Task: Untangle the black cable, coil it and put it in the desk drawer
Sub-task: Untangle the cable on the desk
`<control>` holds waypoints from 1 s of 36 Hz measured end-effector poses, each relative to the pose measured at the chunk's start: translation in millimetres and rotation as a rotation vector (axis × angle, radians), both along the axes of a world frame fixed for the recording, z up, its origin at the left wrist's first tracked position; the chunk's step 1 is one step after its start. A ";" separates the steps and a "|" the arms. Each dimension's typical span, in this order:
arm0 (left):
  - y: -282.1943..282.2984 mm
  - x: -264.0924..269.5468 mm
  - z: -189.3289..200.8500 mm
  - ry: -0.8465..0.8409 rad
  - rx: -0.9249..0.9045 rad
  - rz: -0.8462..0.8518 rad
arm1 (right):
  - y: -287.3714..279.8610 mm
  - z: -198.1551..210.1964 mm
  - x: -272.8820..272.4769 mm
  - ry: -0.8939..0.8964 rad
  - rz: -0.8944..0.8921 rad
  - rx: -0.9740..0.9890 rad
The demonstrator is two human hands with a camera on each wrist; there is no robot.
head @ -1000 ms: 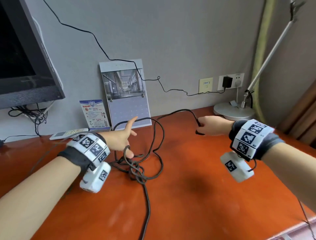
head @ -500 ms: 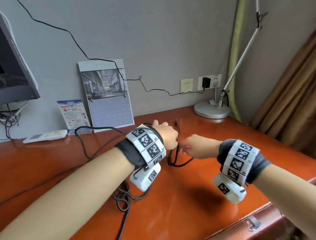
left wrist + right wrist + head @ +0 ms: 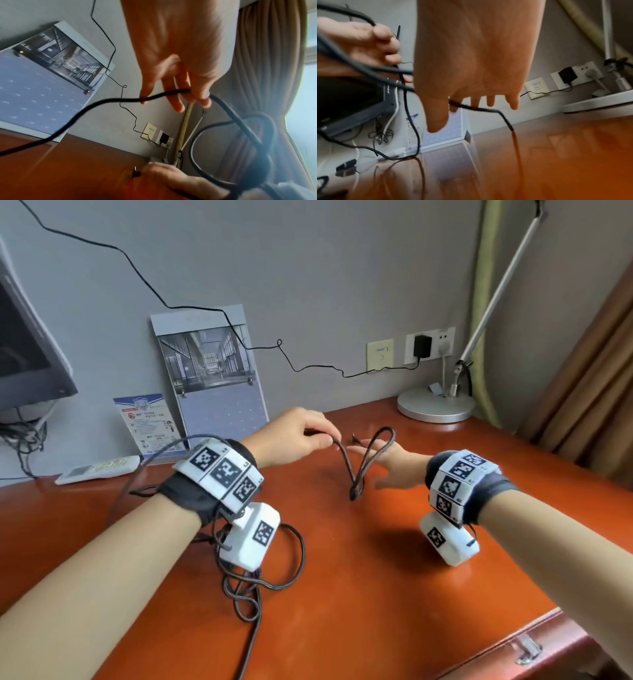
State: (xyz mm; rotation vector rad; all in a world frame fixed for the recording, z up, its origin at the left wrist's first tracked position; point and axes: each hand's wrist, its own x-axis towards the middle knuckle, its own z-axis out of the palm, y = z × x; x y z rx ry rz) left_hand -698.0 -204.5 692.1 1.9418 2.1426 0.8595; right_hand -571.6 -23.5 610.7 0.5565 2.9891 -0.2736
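The black cable (image 3: 345, 463) rises off the orange desk (image 3: 394, 583) between my hands. My left hand (image 3: 327, 440) pinches it between thumb and fingertips, which the left wrist view shows on the cable (image 3: 164, 94). My right hand (image 3: 383, 462) lies flat with straight fingers, a loop of cable (image 3: 385, 436) draped over it. In the right wrist view the cable (image 3: 471, 107) crosses between thumb and forefinger, and its plug (image 3: 510, 127) hangs free. The tangled remainder (image 3: 246, 590) lies under my left wrist. The drawer front with its metal handle (image 3: 527, 654) is at the lower right.
A lamp base (image 3: 435, 405) stands at the back right beside a curtain. A calendar (image 3: 219, 392), a leaflet (image 3: 147, 422) and a white remote (image 3: 99, 469) line the wall, and a monitor (image 3: 24, 361) stands at the left. A thin wire runs to a wall charger (image 3: 422, 345).
My hands met over the cable, then parted. The left hand now pinches the cable higher up; the right hand's fingers have straightened, with a loop laid over them.
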 end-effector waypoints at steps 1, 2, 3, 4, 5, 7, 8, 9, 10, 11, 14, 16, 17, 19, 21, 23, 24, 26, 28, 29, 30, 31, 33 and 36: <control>-2.0 -2.9 2.6 -0.056 0.065 0.023 | -3.3 1.3 -4.7 -0.020 0.026 -0.020; -3.1 -5.8 4.6 -0.100 0.126 0.056 | -6.1 2.5 -8.1 -0.028 0.059 -0.050; -3.8 -9.1 6.5 -0.135 0.181 0.097 | -9.2 5.0 -11.0 -0.024 0.103 -0.101; -3.9 -12.4 8.7 -0.160 0.231 0.143 | -13.7 7.9 -12.5 -0.015 0.134 -0.187; -3.8 -16.3 10.5 -0.177 0.275 0.197 | -18.1 11.0 -13.9 0.003 0.166 -0.307; -4.0 -25.6 14.2 -0.190 0.348 0.322 | -24.1 17.1 -13.6 0.091 0.203 -0.565; -4.9 -31.0 15.8 -0.190 0.374 0.387 | -26.1 19.7 -12.0 0.171 0.201 -0.693; -6.7 -37.1 17.7 -0.185 0.397 0.446 | -26.9 22.9 -9.6 0.272 0.192 -0.821; -8.6 -44.1 18.6 -0.177 0.412 0.501 | -26.9 26.1 -6.1 0.377 0.173 -0.936; -11.4 -50.0 19.1 -0.170 0.417 0.549 | -25.1 28.8 -2.6 0.477 0.147 -1.037; -18.0 -61.6 20.7 -0.178 0.384 0.624 | -18.8 40.7 7.0 0.640 0.079 -0.972; -19.0 -61.4 20.7 -0.185 0.303 0.601 | -18.5 49.8 11.1 0.645 0.033 -0.860; -18.4 -58.3 20.5 -0.181 0.254 0.572 | -20.5 55.0 12.1 0.644 0.014 -0.823; -16.1 -51.0 19.5 -0.173 0.176 0.505 | -23.0 63.0 10.9 0.652 -0.005 -0.732; -15.0 -42.2 19.5 -0.175 0.148 0.448 | -25.3 70.1 9.0 0.652 -0.016 -0.605; -16.5 -34.4 20.2 -0.218 0.150 0.376 | -26.0 75.5 6.9 0.609 -0.044 -0.480; -17.6 -30.3 20.3 -0.220 0.148 0.334 | -27.3 77.6 5.7 0.576 -0.062 -0.436; -16.8 -25.0 18.2 -0.169 0.143 0.277 | -34.1 81.9 3.8 0.517 -0.100 -0.359; -12.6 -20.1 16.5 -0.022 0.145 0.325 | -45.4 86.1 2.4 0.486 -0.124 -0.277; -11.0 -17.4 16.1 0.074 0.144 0.375 | -52.3 87.9 1.7 0.488 -0.131 -0.227; -9.3 -15.2 16.1 0.144 0.149 0.408 | -59.2 89.4 0.5 0.505 -0.131 -0.178; -8.1 -12.1 16.8 0.185 0.148 0.406 | -65.3 90.7 -0.4 0.525 -0.128 -0.135; -7.5 -4.1 20.7 0.255 0.091 0.378 | -74.0 90.7 -1.9 0.547 -0.112 -0.072; -9.7 5.2 29.4 0.600 0.027 0.456 | -76.0 89.3 -4.8 0.587 -0.132 -0.065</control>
